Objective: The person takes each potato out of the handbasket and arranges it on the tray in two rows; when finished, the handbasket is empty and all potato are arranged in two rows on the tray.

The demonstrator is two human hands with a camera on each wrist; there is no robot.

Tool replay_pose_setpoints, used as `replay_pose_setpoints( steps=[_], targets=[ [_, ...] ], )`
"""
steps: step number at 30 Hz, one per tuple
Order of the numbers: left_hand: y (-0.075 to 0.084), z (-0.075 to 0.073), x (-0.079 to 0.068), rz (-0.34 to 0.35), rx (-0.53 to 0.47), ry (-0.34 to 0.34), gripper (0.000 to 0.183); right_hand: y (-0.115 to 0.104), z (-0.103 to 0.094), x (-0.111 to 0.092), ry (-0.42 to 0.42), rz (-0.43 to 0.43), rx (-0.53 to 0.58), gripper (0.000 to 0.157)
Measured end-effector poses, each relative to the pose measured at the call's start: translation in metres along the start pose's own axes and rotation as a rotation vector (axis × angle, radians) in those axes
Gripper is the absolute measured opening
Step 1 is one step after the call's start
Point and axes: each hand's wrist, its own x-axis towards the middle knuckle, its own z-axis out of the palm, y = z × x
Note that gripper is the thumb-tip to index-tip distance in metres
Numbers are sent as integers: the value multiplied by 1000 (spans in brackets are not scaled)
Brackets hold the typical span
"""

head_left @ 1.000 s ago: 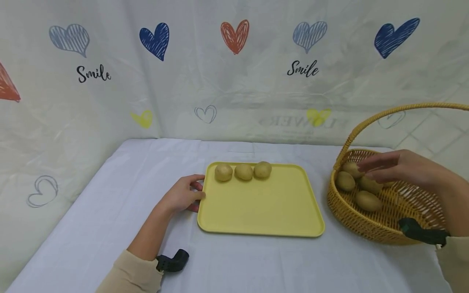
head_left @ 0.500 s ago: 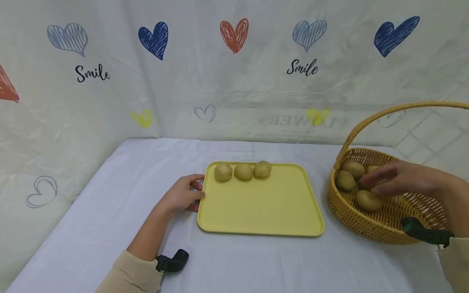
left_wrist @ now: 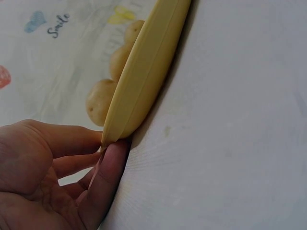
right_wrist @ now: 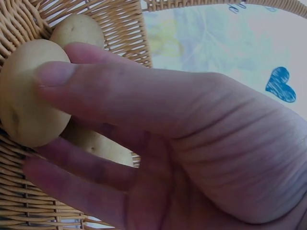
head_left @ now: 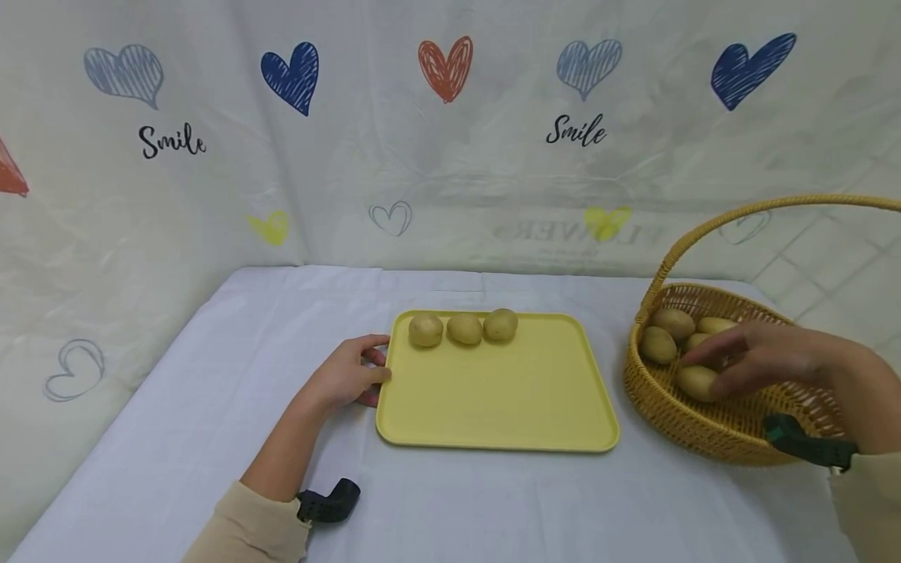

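Observation:
A yellow tray [head_left: 496, 399] lies on the table, with 3 potatoes in a row along its far rim; the leftmost potato [head_left: 425, 330] is near the corner. At the tray's left edge, my left hand [head_left: 349, 374] pinches the rim, thumb above and a finger underneath in the left wrist view. My right hand [head_left: 781, 356] reaches into the wicker basket [head_left: 704, 438]. Its thumb and fingers close about the nearest potato [right_wrist: 31, 96], which still sits low in the basket. Several other potatoes lie there, partly hidden by the hand, such as one potato [head_left: 658, 345] by the left wall.
The basket's tall handle [head_left: 767, 205] arches over the right side, above the right hand. White cloth [head_left: 450, 508] covers the table. Behind it hangs a pale curtain [head_left: 338, 156] printed with hearts and words.
My right hand has come down and nearer to me in the basket, from above the potatoes onto the nearest one. The left hand and the tray have stayed in place.

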Motion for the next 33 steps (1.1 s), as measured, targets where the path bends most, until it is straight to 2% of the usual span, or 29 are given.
replay_pose_setpoints(
  steps=[7, 13, 20, 28, 33],
  targets=[
    [0, -2, 0, 9, 8, 3, 63, -7, 4, 3, 10, 56, -45, 51],
    [1, -3, 1, 19, 0, 3, 63, -9, 2, 3, 23, 46, -87, 50],
    [0, -3, 1, 7, 4, 7, 63, -12, -3, 2, 26, 51, -71, 56],
    [1, -1, 0, 20, 4, -6, 63, -16, -6, 0, 88, 35, -105, 55],
    [0, 0, -1, 8, 6, 4, 63, -22, -8, -2, 165, 42, -157, 55]
  ],
)
